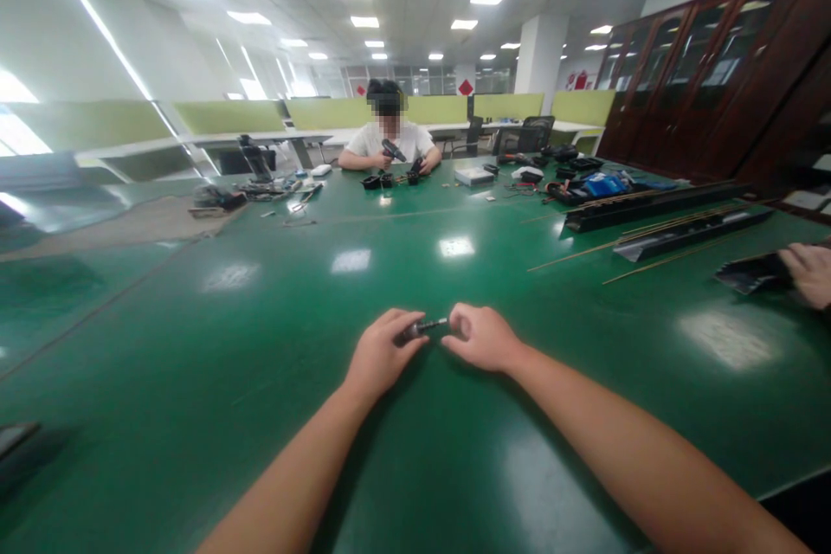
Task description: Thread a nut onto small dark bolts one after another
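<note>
Left hand (pixel 382 355): thumb and fingers closed around a dark-handled tool (pixel 408 332), its slim shaft pointing toward my other hand (the kind of tool I cannot tell, as my fingers hide much of the handle).
Dark-handled tool: between my two hands, over the green table (pixel 312 303), well in from the left and right edges and far nearer to me than the far edge.
Right hand (pixel 484 338): fingers curled, thumb a little apart from them, just beside the pale tip of the shaft; whether I pinch something small, or touch the tip, I cannot tell.
Far edge: a person in a white top (pixel 415 140) sits there, holding a black power drill (pixel 393 151), with small black parts (pixel 388 180) on the table before them.
Far right corner: a white box (pixel 473 177) lies left of a jumble of cables and tools, a bright blue item (pixel 607 183) among them.
Right edge: long black channels (pixel 688 234) lie with thin rods (pixel 575 256) beside and along them; nearer me, another person's hand (pixel 810 273) rests on a black channel piece (pixel 750 273).
</note>
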Available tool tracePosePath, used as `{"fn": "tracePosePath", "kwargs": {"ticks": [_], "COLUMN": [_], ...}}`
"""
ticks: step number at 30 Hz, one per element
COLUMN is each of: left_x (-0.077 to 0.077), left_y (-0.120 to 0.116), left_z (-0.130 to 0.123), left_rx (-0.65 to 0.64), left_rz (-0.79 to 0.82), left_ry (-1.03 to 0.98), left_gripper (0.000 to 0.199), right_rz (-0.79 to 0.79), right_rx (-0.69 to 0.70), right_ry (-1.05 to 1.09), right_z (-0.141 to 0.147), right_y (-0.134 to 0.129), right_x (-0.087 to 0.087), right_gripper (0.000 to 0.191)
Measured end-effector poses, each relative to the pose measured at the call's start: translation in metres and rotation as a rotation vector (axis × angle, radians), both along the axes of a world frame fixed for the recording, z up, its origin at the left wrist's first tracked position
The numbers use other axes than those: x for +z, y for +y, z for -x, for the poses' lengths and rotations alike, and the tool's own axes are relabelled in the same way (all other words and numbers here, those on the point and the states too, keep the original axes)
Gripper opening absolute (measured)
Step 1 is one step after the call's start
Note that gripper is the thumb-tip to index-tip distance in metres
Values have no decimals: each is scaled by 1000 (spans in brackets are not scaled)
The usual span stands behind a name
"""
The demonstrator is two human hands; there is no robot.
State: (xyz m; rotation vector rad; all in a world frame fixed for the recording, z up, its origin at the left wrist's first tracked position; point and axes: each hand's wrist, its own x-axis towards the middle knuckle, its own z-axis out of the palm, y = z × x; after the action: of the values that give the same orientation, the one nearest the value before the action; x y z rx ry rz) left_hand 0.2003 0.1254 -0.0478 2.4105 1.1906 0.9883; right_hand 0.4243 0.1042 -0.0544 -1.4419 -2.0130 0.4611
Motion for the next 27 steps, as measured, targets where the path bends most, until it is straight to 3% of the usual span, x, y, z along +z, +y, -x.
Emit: {"fn": "tracePosePath", "kwargs": {"ticks": [6, 12, 27], "left_x": [-3, -4, -8], "left_y": [3, 4, 0], "left_z": [-4, -6, -7], "left_rx": [-27, -42, -71], "left_rz": [-23, -10, -51], "left_ry": [-13, -27, 7], "left_gripper": [29, 19, 15], "right_rz": [-131, -233, -249], "right_rx": [53, 74, 157], "right_ry": [64, 48, 21], "right_z": [1, 1, 6], "right_y": [0, 0, -3], "right_x": [-4, -5, -5], "right_gripper": [34, 32, 16]}}
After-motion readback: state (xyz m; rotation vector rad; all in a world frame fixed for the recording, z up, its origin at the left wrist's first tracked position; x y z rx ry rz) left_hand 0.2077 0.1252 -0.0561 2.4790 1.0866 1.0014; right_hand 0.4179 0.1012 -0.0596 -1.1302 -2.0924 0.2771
